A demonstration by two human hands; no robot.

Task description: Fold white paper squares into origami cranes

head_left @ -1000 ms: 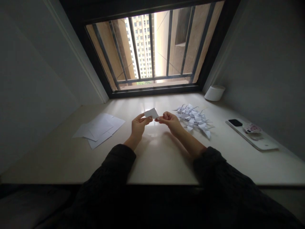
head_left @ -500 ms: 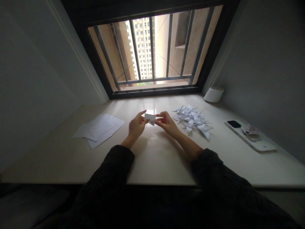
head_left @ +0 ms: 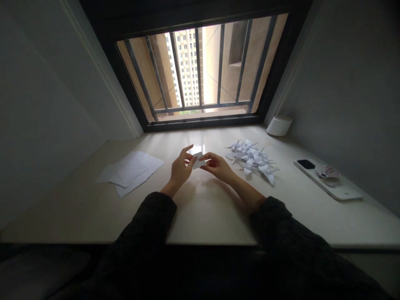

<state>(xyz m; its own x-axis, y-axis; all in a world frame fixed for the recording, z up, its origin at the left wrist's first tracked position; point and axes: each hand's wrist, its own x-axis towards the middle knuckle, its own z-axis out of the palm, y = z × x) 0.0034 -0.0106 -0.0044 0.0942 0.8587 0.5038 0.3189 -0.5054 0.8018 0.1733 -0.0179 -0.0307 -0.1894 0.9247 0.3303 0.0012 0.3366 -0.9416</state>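
Observation:
A small folded piece of white paper (head_left: pixel 197 160) is held in the air above the pale tabletop (head_left: pixel 206 216), between my two hands. My left hand (head_left: pixel 181 167) grips its left side, with the index finger lifted above it. My right hand (head_left: pixel 216 165) pinches its right side between the thumb and fingertips. Part of the paper is hidden by my fingers. To the right of my right hand lies a heap of white origami cranes (head_left: pixel 251 158), not touching it.
Loose white paper sheets (head_left: pixel 129 173) lie at the table's left. A phone in a white case (head_left: pixel 326 181) lies at the right, and a white cylindrical object (head_left: pixel 279 126) stands in the far right corner. A barred window (head_left: pixel 193 71) and walls bound the table's far side and sides.
The paper now looks smaller and more folded than the flat piece seen a second ago. My hands have turned it and stayed close together. The view has tilted slightly.

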